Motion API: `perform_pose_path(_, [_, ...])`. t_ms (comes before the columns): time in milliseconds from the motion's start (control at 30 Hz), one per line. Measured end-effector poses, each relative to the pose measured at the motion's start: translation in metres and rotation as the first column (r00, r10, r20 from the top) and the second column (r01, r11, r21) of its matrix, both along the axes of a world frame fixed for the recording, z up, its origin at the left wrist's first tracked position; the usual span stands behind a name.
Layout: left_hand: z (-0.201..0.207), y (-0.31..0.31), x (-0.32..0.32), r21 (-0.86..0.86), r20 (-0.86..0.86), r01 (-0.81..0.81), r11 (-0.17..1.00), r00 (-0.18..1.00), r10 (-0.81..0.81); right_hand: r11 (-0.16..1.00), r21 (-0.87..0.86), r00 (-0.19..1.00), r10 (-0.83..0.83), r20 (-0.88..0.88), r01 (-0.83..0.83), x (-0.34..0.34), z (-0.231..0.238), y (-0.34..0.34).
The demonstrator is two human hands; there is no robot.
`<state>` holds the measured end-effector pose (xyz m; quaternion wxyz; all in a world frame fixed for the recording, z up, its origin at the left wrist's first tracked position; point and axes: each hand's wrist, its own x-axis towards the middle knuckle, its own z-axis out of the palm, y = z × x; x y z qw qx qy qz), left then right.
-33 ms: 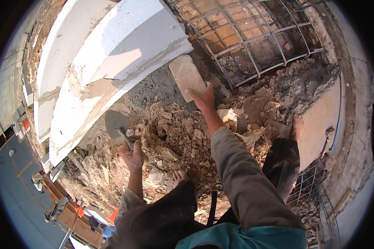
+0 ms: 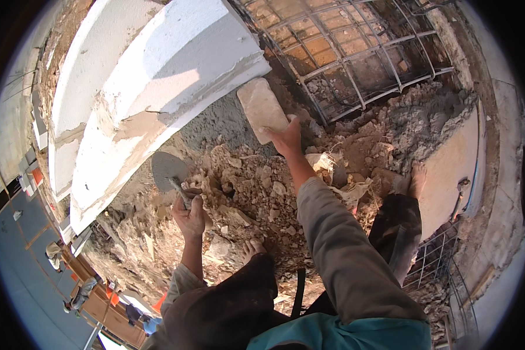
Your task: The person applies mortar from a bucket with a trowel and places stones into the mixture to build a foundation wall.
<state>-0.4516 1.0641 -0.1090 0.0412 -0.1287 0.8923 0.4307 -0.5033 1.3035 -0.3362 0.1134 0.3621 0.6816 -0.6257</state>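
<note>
My left hand (image 2: 189, 218) is closed round the handle of a trowel (image 2: 168, 169). Its rounded grey blade sits by the foot of a white curved wall (image 2: 178, 64), over the edge of the rubble. My right hand (image 2: 284, 140) grips the near end of a pale brick (image 2: 259, 105), thumb on its upper face. The brick lies on or just over wet grey mortar (image 2: 213, 125), its far end near the wall's corner; I cannot tell whether it touches the wall. Its underside is hidden.
Broken rubble (image 2: 262, 186) covers the ground around my bare feet. A rebar cage (image 2: 361, 55) lies beyond the brick at the far right. More mortar (image 2: 431, 119) is heaped beside a pale slab (image 2: 449, 169). Several people are far off at the lower left.
The trowel in my left hand has shifted slightly to the right, its blade turned a little. My right hand and the brick stay in place.
</note>
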Motion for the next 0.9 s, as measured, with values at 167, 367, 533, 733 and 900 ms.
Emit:
perform_pose_path(167, [0.003,0.021,-0.005,0.14,-0.023,0.149,0.979,0.989,-0.148,0.991,0.026,0.989,0.13,0.07,-0.132,-0.009,0.022,0.018])
perform_pose_path(367, [-0.002,0.024,0.003,0.158,-0.01,0.067,0.985,0.998,-0.066,0.935,0.253,0.964,0.263,-0.027,-0.248,-0.017,0.006,0.02])
perform_pose_path(533, [-0.004,0.034,0.003,0.245,0.125,0.007,0.969,0.991,-0.039,0.904,0.246,0.936,0.349,0.043,-0.348,-0.013,0.005,0.014])
perform_pose_path(733, [-0.017,0.039,0.002,0.31,0.093,0.164,0.936,0.975,-0.201,0.988,0.052,0.987,0.149,-0.058,-0.146,0.0,-0.015,0.011])
perform_pose_path(900, [-0.022,0.032,0.007,0.258,0.14,0.176,0.95,0.966,-0.217,0.955,-0.279,0.99,-0.121,-0.068,0.098,-0.007,0.013,0.014])
